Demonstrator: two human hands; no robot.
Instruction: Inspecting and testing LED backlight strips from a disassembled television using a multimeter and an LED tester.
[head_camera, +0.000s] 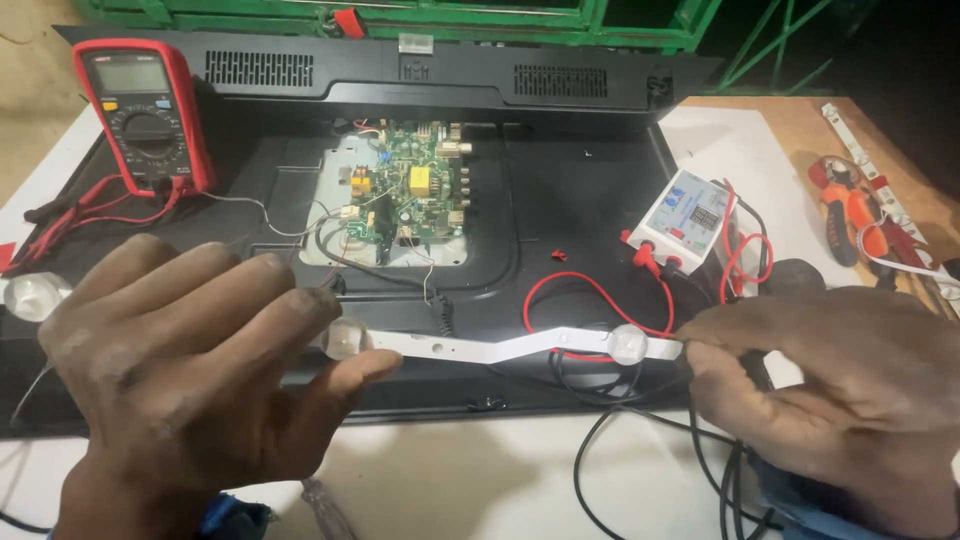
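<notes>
A white LED backlight strip (480, 349) with round clear lenses stretches across the lower middle, bent slightly in its centre. My left hand (190, 360) grips its left part, with a lens showing at my fingertips and another lens past my knuckles at the far left. My right hand (840, 380) pinches the strip's right end beside a lens. The strip hangs over the open black back of a flat television (560, 200), whose green circuit board (410, 195) lies exposed in the middle.
A red multimeter (145, 115) with red leads stands at the back left. A small white tester box (685, 220) with red clips and wires sits right of the panel. Orange-handled pliers (850, 215) lie on the wooden bench at right. Black cables trail over the near white surface.
</notes>
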